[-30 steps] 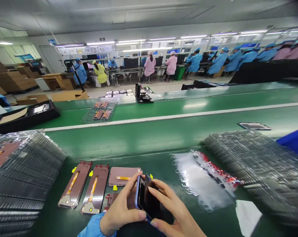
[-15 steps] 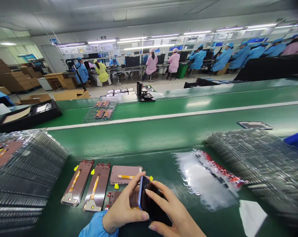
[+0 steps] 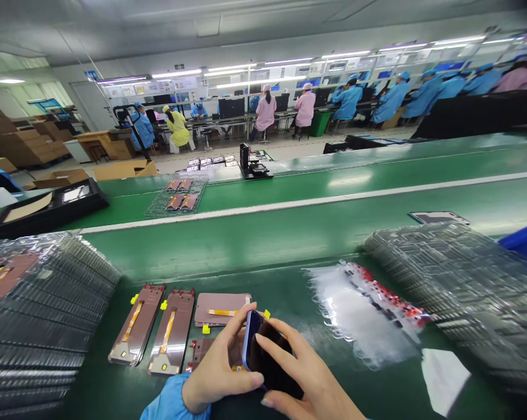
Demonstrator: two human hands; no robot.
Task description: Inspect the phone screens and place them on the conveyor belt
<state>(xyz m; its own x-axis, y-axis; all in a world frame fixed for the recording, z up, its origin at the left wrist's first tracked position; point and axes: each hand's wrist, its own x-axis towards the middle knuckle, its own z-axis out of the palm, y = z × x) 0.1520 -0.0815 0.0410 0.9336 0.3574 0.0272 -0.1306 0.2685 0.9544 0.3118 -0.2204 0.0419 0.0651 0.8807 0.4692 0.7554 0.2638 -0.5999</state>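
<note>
A phone with a dark screen and a blue-violet edge (image 3: 270,363) is held tilted at the bottom centre. My left hand (image 3: 222,364) grips its left side, thumb at the lower edge. Fingers of my right hand (image 3: 305,370) rest on the screen and around the right side. Left of the hands, two brown phone screen parts (image 3: 134,324) with orange flex strips and yellow tabs stand upright in the view. Another brown part (image 3: 222,308) lies crosswise behind my left hand, and one more is partly hidden beneath it.
Stacks of clear plastic trays stand at left (image 3: 49,315) and right (image 3: 442,280). Clear films with red tabs (image 3: 368,315) and a white sheet (image 3: 443,379) lie right of my hands. Beyond the green conveyor (image 3: 263,239), several people sit at benches.
The view has shifted slightly. Both hands keep nearly the same hold on the phone, which shows a little more blue reflection at its top.
</note>
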